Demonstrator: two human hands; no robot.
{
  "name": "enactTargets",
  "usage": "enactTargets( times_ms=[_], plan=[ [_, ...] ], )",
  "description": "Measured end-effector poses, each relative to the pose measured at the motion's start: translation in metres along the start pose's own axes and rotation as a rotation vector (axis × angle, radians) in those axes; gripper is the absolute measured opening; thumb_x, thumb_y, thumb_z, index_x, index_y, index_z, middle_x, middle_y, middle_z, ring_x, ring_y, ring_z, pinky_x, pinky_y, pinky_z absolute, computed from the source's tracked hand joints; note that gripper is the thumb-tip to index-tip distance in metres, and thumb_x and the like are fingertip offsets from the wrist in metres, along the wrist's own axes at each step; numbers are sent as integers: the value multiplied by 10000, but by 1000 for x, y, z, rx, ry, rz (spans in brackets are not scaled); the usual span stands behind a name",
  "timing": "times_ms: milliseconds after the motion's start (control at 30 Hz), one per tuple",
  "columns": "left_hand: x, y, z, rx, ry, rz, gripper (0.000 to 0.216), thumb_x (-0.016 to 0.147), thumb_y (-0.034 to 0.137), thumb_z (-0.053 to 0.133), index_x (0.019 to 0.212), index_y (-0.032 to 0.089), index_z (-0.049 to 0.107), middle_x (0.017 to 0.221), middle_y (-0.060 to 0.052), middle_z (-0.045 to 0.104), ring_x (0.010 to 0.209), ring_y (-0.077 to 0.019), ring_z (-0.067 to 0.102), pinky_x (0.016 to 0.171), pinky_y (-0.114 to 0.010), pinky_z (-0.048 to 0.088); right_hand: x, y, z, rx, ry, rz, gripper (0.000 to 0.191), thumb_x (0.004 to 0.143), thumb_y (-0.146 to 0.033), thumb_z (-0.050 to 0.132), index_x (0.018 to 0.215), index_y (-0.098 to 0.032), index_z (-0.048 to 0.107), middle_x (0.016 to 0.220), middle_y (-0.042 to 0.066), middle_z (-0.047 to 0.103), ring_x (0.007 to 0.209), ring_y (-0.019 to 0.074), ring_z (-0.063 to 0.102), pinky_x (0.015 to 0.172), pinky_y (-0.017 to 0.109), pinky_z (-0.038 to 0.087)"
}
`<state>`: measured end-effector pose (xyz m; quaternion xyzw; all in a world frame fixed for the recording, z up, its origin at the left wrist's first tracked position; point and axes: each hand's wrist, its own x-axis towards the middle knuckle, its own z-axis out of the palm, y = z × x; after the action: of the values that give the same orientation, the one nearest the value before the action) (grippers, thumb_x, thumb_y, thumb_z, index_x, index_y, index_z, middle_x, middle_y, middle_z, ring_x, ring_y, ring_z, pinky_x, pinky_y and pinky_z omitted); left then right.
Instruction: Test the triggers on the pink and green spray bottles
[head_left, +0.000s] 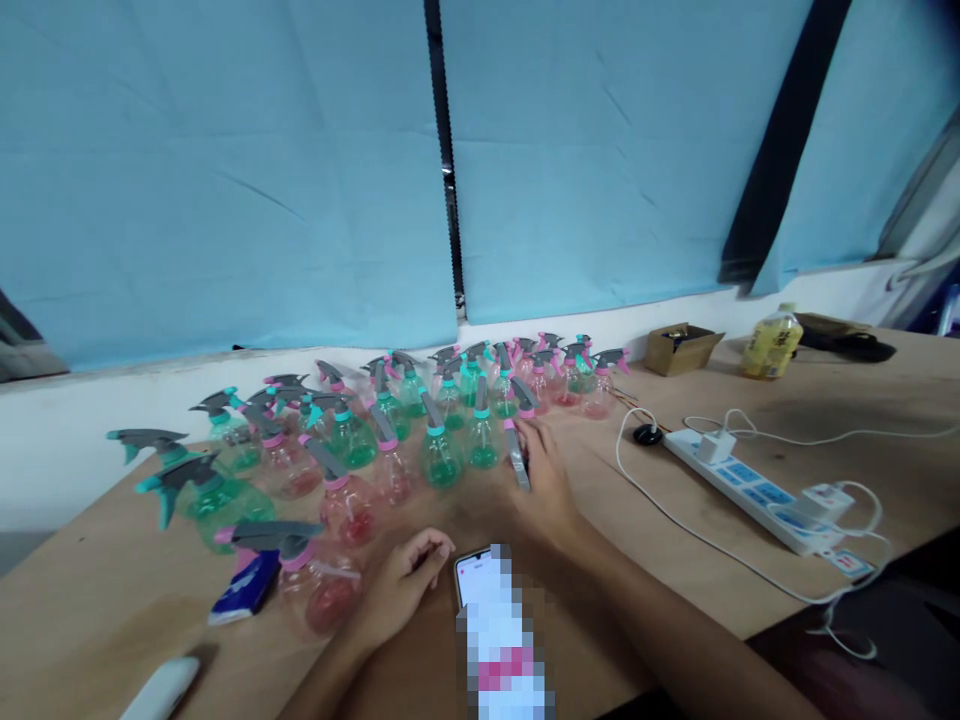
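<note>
Several small clear spray bottles, green and pink with grey triggers, stand crowded on the wooden table [112,600]. My right hand [544,480] reaches forward and is closed round a pink spray bottle [517,440] at the front of the group, its grey trigger head showing beside my fingers. My left hand [401,585] rests on the table with fingers curled, next to a phone [487,590] lying screen up. A pink bottle [319,585] stands just left of that hand.
A white power strip [757,490] with plugged chargers and white cables lies at the right. A small cardboard box [679,348] and a yellow drink bottle [771,342] stand at the back right. A blue packet [244,590] and a white object [161,688] lie at the front left.
</note>
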<state>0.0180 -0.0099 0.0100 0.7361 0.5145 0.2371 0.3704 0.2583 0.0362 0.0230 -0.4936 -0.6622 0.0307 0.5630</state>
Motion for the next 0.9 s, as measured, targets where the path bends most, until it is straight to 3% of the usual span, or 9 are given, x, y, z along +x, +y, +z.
enactTargets(
  times_ms=[100,267,433,567,733,900],
  plan=[
    [-1,2,-1,-3,-11,-7,441,935,587,398,925,216,637,617,48,488,612,-147,462,634,-247,358,2,2,4,95,-36,-58,556,786,-156,511,1334,-255,507,1260,101,579,1201,272,547,1045,429,431],
    [-1,-2,0,-24,2,-8,445,936,593,400,943,216,637,625,48,494,606,-147,463,632,-249,357,10,1,14,271,-262,-52,489,746,-140,547,1219,-244,613,974,46,701,867,212,661,811,327,520],
    [0,-3,1,-31,-1,11,482,920,626,402,929,207,640,626,41,483,634,-161,484,649,-258,373,29,2,32,472,-519,-89,349,745,-119,556,1036,-238,708,819,-5,696,716,158,625,679,256,495],
    [-1,1,0,-14,-7,-1,484,922,631,390,912,217,640,624,38,494,640,-164,490,654,-258,380,43,2,52,701,-676,33,340,706,-121,523,955,-226,729,712,-22,669,581,126,560,568,225,449],
    [-2,0,0,-24,-9,5,446,937,591,404,933,213,641,639,41,497,641,-155,489,640,-246,364,47,-1,70,999,-616,200,232,635,-145,492,733,-190,697,685,-5,663,581,134,578,565,233,458],
    [-2,0,0,-49,-24,16,403,951,543,417,927,210,643,649,44,494,636,-145,477,633,-239,359,47,-2,70,1055,-628,259,145,604,-147,516,638,-190,650,640,-10,629,568,135,576,559,237,465]
  ],
)
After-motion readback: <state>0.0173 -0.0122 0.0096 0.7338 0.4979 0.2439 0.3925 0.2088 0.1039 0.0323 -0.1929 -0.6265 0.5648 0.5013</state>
